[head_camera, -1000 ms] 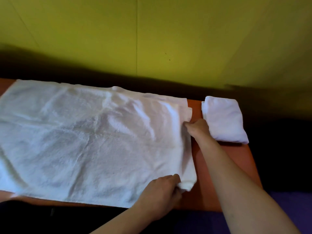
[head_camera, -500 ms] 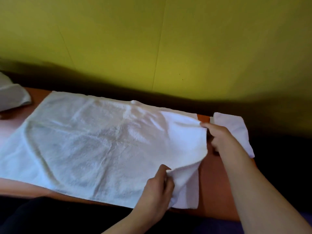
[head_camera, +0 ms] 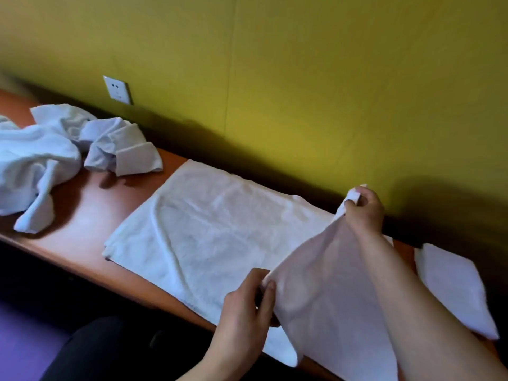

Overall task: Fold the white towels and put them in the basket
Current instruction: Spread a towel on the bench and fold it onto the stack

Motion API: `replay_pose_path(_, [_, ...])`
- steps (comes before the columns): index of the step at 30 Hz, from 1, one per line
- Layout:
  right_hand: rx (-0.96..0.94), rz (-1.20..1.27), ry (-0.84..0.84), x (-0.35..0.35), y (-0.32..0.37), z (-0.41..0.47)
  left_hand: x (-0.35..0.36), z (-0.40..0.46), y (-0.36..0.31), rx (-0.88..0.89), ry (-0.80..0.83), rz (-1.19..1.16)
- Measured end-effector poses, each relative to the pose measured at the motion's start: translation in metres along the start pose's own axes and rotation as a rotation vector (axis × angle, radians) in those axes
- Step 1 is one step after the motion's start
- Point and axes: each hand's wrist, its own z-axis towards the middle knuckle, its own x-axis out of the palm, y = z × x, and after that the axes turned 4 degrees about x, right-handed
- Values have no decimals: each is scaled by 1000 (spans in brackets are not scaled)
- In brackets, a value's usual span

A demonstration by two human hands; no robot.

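Pinching white towel (head_camera: pixel 220 237) — left hand (head_camera: pixel 244 306), right hand (head_camera: pixel 362 210), corners lifted

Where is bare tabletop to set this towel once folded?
Bare wood shows between the crumpled towel pile and the spread towel. The right end is crowded: both hands lift that towel's end beside the folded towel.

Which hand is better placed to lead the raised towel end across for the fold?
Probably the left hand: it pinches the near corner of the spread towel, closer to the flat half. The right hand grips the far corner by the wall.
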Motion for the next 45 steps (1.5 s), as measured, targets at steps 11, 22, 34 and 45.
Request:
replay_pose_path(11, [-193, 54, 272, 183, 119, -49, -147, 31, 25, -154, -306, -80])
replay_pose_path(22, [-225, -37, 452, 334, 155, -95, -253, 71, 91, -294, -595, 71])
replay_pose_path(34, [-154, -118, 549, 291, 91, -148, -269, 70, 155, -313, -546, 449])
replay_pose_path(45, [255, -628, 253, 90, -83, -262, -264, 83, 143, -439, -406, 499])
